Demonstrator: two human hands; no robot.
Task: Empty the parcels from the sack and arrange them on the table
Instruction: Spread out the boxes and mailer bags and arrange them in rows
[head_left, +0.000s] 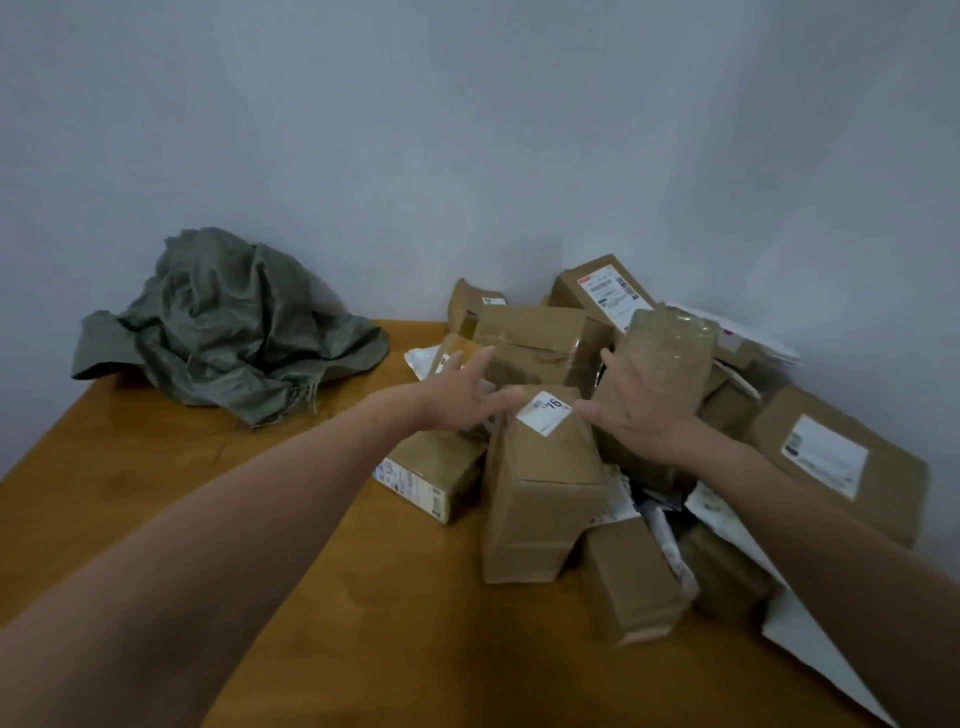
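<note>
A crumpled grey-green sack (228, 322) lies at the table's far left corner against the wall. Several brown cardboard parcels are heaped on the right half of the wooden table (156, 493). A tall box with a white label (543, 483) leans at the front of the heap. My left hand (457, 395) reaches over the heap just left of that box's top, fingers spread, holding nothing. My right hand (639, 405) is on the other side of the box top, fingers apart, resting against a tape-wrapped parcel (670, 358). Whether it grips that parcel I cannot tell.
Pale walls meet in a corner behind the heap. A flat labelled box (836, 457) lies at the right edge. White mailers (810, 639) stick out under the boxes at the front right. A small box (431, 478) lies left of the heap.
</note>
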